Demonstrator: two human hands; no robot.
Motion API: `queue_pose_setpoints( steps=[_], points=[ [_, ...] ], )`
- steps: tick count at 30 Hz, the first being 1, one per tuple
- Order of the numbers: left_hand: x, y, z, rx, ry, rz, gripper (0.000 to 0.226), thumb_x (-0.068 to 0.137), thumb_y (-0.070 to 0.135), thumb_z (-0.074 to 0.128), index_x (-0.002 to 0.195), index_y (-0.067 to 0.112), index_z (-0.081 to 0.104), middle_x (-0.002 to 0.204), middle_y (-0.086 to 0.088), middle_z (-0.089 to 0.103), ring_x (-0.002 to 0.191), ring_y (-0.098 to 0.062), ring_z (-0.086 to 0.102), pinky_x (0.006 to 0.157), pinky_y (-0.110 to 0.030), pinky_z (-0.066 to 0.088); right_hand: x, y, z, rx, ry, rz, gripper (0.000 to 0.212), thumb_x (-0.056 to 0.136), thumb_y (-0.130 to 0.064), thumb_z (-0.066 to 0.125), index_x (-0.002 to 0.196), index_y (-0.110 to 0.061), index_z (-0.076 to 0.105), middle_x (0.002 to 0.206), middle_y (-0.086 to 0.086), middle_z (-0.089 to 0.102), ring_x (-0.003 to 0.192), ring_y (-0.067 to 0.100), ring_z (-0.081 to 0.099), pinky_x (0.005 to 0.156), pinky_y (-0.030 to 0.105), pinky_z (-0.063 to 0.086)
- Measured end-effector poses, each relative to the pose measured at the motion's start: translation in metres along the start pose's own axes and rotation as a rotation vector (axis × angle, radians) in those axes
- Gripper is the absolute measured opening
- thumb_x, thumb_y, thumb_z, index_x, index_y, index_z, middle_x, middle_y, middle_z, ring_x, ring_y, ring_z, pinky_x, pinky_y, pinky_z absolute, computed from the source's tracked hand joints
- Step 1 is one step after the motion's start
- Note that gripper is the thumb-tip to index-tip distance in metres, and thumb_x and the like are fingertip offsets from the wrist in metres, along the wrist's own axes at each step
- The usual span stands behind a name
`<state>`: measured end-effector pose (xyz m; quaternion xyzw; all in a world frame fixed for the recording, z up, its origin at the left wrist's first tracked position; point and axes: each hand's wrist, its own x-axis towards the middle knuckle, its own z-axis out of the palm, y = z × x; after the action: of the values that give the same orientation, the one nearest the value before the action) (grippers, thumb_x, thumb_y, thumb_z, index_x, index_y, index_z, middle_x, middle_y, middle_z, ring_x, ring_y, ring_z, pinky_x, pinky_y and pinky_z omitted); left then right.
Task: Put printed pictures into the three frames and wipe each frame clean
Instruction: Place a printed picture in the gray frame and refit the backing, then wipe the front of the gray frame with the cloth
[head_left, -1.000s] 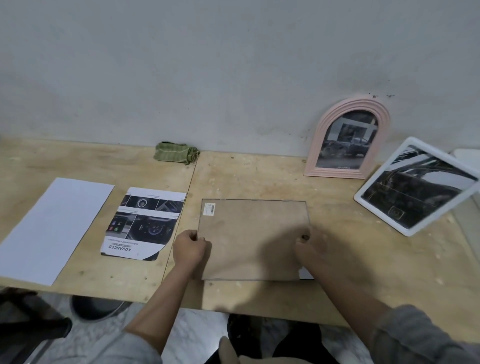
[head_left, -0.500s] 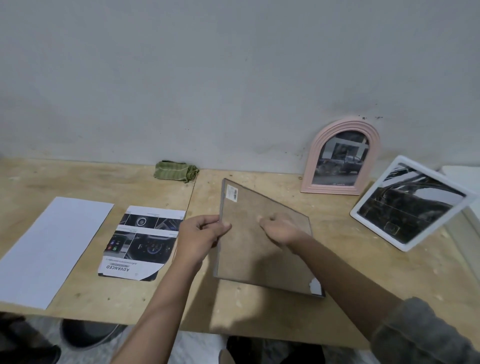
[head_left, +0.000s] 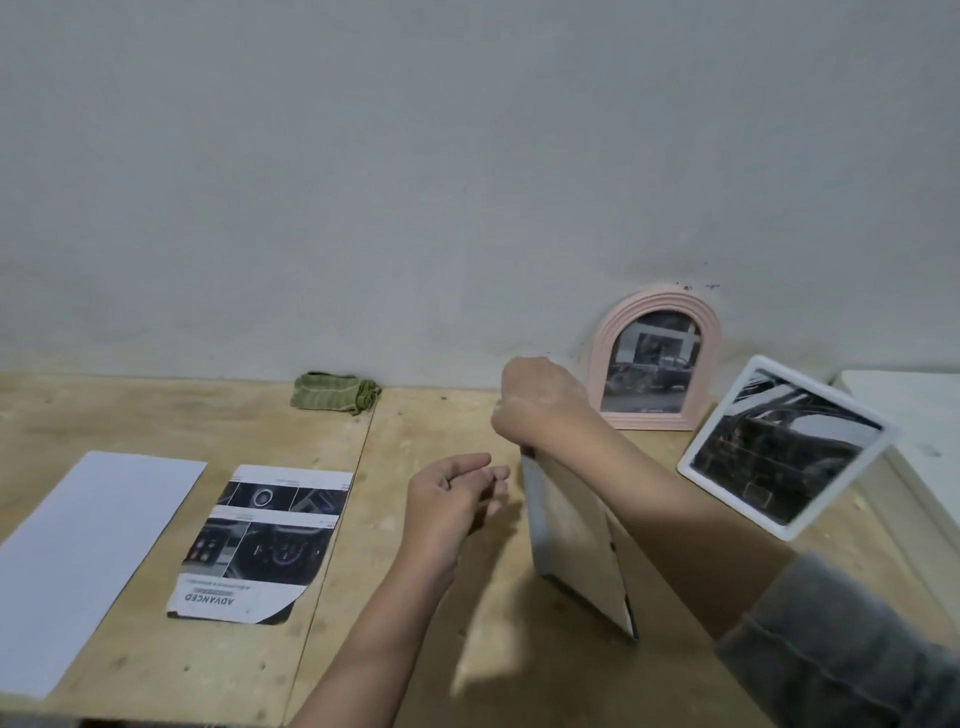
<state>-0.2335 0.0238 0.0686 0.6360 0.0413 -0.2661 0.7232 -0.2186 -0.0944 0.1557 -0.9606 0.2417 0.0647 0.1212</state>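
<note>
My right hand (head_left: 540, 402) grips the top edge of a rectangular frame (head_left: 574, 540), which stands on its lower edge on the wooden table (head_left: 441, 649), turned almost edge-on to me. My left hand (head_left: 449, 496) hovers just left of it, fingers loosely apart, holding nothing. A printed picture (head_left: 265, 540) with car interior photos lies flat to the left. A pink arched frame (head_left: 655, 358) with a picture leans on the wall. A white square frame (head_left: 784, 447) with a picture stands tilted at the right. A green cloth (head_left: 332, 391) lies by the wall.
A blank white sheet (head_left: 88, 551) lies at the far left of the table. A white surface (head_left: 914, 410) adjoins the table at the right edge. A seam (head_left: 337, 519) runs between the two table boards. The grey wall (head_left: 467, 182) closes off the back.
The frame lay flat under both hands, then was tilted up; now it stands nearly upright. My left hand has let go of it and my right hand has shifted to its top edge.
</note>
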Motion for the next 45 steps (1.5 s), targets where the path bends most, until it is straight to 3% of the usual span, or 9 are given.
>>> queue_pose_setpoints(
  steps=[7,11,15,23,25,28,32,38,45],
  points=[
    [0.061,-0.037,-0.033,0.24,0.194,-0.225,0.03,0.095,0.029,0.055,0.07,0.012,0.052,0.082,-0.008,0.055,0.066,-0.017,0.047,0.065,-0.03,0.035,-0.01,0.065,-0.069,0.14,0.129,0.03,0.01,0.093,-0.017,0.048,0.091,-0.006,0.048,0.077,0.006,0.047,0.079,0.026,0.047,0.062,0.027,0.032],
    [0.079,-0.029,-0.054,0.262,0.038,-0.243,0.046,0.102,0.045,0.032,0.099,0.006,0.058,0.112,-0.007,0.058,0.1,-0.021,0.051,0.082,-0.037,0.04,0.004,0.105,-0.058,0.475,0.299,0.065,0.012,0.097,-0.02,0.045,0.088,-0.014,0.05,0.072,0.0,0.047,0.075,0.023,0.046,0.065,0.027,0.028],
    [0.081,-0.008,-0.062,0.05,-0.125,-0.135,0.042,0.105,0.03,0.029,0.11,0.009,0.065,0.104,-0.011,0.07,0.089,-0.021,0.067,0.082,-0.038,0.053,0.017,0.127,-0.028,0.738,0.429,0.135,0.021,0.098,-0.015,0.039,0.084,-0.012,0.055,0.075,0.001,0.05,0.073,0.017,0.046,0.072,0.026,0.031],
    [0.071,0.001,-0.073,0.111,0.042,0.033,0.039,0.098,0.033,0.041,0.089,0.007,0.07,0.081,-0.014,0.07,0.066,-0.026,0.063,0.064,-0.038,0.053,0.03,0.141,0.038,0.926,0.468,0.291,0.029,0.098,-0.016,0.035,0.079,-0.014,0.057,0.09,0.01,0.059,0.086,0.021,0.053,0.074,0.029,0.038],
    [0.063,0.001,-0.077,0.118,0.137,0.086,0.036,0.097,0.029,0.044,0.084,0.006,0.068,0.076,-0.013,0.068,0.064,-0.027,0.061,0.064,-0.039,0.053,0.033,0.138,0.049,0.951,0.43,0.316,0.031,0.098,-0.017,0.035,0.073,-0.013,0.053,0.086,0.011,0.056,0.083,0.02,0.051,0.07,0.028,0.034],
    [0.049,-0.008,-0.091,0.159,0.251,0.145,0.038,0.101,0.028,0.041,0.081,0.007,0.065,0.077,-0.011,0.067,0.071,-0.027,0.062,0.072,-0.041,0.052,0.042,0.128,0.065,1.032,0.316,0.324,0.03,0.099,-0.02,0.038,0.099,-0.004,0.063,0.097,0.011,0.061,0.091,0.023,0.055,0.078,0.028,0.038],
    [0.029,-0.02,-0.112,0.175,0.372,0.136,0.042,0.102,0.029,0.038,0.066,0.011,0.05,0.049,0.001,0.048,0.046,-0.018,0.043,0.046,-0.027,0.034,0.056,0.107,0.087,0.983,0.246,0.271,0.03,0.098,-0.015,0.037,0.105,0.001,0.061,0.097,0.008,0.053,0.094,0.021,0.05,0.083,0.029,0.037],
    [0.018,-0.039,-0.153,0.101,0.486,0.021,0.032,0.1,0.037,0.041,0.092,0.011,0.057,0.066,-0.014,0.042,0.052,-0.016,0.039,0.052,-0.029,0.036,0.072,0.06,0.124,0.849,0.14,0.286,0.029,0.097,-0.024,0.033,0.09,-0.012,0.058,0.095,0.011,0.06,0.085,0.026,0.054,0.08,0.034,0.04],
    [0.031,-0.052,-0.243,0.102,0.6,0.004,0.04,0.085,0.056,0.048,0.083,0.017,0.053,0.072,-0.01,0.044,0.065,-0.027,0.044,0.064,-0.042,0.043,0.101,-0.024,0.156,0.816,0.034,0.207,0.036,0.098,-0.026,0.031,0.096,-0.007,0.062,0.101,0.014,0.062,0.085,0.027,0.054,0.078,0.032,0.042]
  ],
)
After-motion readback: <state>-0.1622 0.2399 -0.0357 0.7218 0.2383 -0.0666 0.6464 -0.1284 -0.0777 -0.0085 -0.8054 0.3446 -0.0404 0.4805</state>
